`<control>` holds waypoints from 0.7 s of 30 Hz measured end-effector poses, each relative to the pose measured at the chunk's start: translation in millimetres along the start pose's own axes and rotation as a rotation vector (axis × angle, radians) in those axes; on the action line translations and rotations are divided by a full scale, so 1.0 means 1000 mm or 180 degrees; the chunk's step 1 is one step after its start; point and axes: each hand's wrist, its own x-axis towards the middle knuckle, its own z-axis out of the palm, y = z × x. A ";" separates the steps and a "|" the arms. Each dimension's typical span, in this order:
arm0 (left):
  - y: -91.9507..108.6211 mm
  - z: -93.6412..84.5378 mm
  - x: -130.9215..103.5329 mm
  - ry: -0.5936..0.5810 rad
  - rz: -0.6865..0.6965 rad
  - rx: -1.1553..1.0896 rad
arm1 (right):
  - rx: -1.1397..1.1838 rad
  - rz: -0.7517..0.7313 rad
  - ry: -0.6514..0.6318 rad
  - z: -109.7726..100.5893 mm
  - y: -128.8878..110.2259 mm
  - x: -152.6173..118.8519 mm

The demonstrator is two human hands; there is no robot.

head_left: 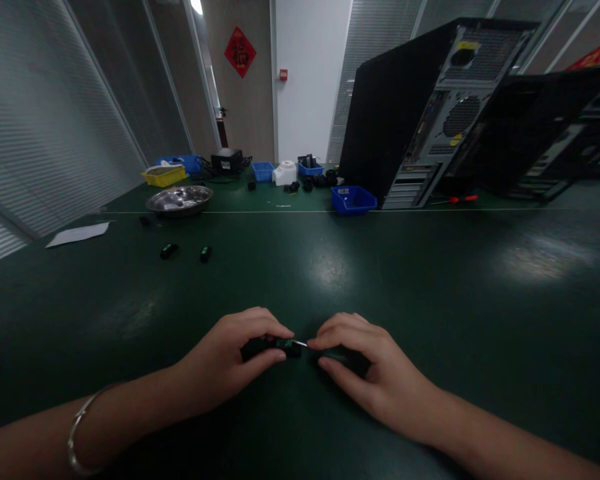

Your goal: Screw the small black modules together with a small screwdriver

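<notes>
My left hand pinches a small black device with a green circuit board on its top, between thumb and index finger, just above or on the green table. From the device's right end a thin silvery metal piece sticks out to the right. My right hand is curled, its index fingertip touching the outer end of that piece. The right thumb stands a little apart from the index finger. Two similar black devices, a left one and a right one, lie farther back on the left.
A round metal dish, yellow tray and white paper are at back left. A blue bin stands before a black computer tower. Small black parts and a white plastic piece line the back of the table.
</notes>
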 end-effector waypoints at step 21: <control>-0.006 -0.004 -0.005 0.0132 0.0671 0.1300 | 0.0248 0.0206 0.0201 0.001 0.000 0.003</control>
